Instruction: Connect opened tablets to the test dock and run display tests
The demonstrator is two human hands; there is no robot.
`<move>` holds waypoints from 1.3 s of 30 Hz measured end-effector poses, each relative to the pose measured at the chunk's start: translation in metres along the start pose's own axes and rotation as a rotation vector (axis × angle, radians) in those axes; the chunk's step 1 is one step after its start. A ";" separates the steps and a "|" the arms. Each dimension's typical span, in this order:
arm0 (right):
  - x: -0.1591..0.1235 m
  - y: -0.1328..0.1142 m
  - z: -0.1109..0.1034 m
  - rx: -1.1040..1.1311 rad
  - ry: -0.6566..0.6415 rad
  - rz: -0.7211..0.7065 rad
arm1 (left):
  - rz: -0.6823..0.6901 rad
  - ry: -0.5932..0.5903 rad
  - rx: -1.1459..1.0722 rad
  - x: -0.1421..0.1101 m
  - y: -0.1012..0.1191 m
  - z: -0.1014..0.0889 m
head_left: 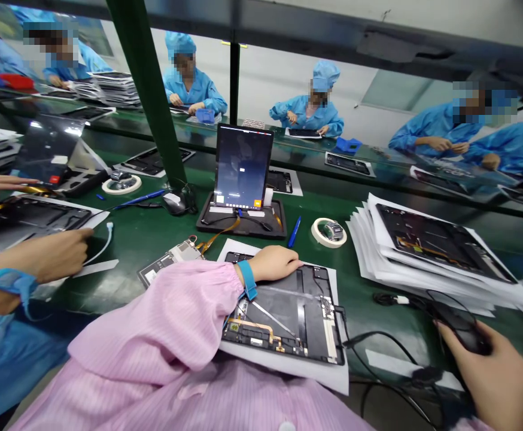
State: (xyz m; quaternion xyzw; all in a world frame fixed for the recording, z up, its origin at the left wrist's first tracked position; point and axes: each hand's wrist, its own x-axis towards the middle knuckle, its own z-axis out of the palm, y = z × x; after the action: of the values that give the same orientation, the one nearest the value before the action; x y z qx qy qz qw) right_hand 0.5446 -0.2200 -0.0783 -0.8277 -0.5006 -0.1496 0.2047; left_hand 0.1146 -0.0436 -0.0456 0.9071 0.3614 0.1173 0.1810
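An opened tablet housing (279, 305) lies on white paper in front of me, its flat cables and circuit parts exposed. My left hand (273, 263), with a blue wrist strap, rests over its upper edge; the fingers are curled and whatever they may hold is hidden. At the far right, my right hand (504, 365) is wrapped round a black computer mouse (463, 326). Behind the housing a lit screen (243, 170) stands upright in a black tray (203, 224), and an orange flat cable (219, 236) runs from there toward a loose board (167, 263).
Right of the housing is a paper stack (369, 257) topped by another tablet housing (441, 242). A tape roll (328, 232) and a blue pen (294, 232) lie behind. Black cables (387, 338) cross the table. A co-worker's hand (46, 254) works at left.
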 end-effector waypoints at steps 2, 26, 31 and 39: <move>0.000 -0.015 -0.009 -0.020 -0.007 0.104 | 0.002 0.000 0.002 0.000 0.000 0.001; -0.020 -0.215 -0.029 0.690 -1.080 -0.271 | -0.022 -0.064 -0.111 -0.003 -0.001 -0.001; -0.018 -0.209 -0.021 0.958 -1.452 -0.076 | -0.024 -0.053 -0.117 -0.004 0.000 -0.001; -0.021 -0.207 -0.021 1.040 -1.448 0.038 | -0.042 -0.055 -0.110 -0.003 -0.001 0.000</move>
State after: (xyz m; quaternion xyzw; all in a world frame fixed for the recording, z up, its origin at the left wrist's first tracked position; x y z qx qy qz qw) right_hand 0.3499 -0.1603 -0.0299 -0.5298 -0.4981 0.6595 0.1904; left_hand 0.1123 -0.0449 -0.0459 0.8909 0.3684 0.1082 0.2428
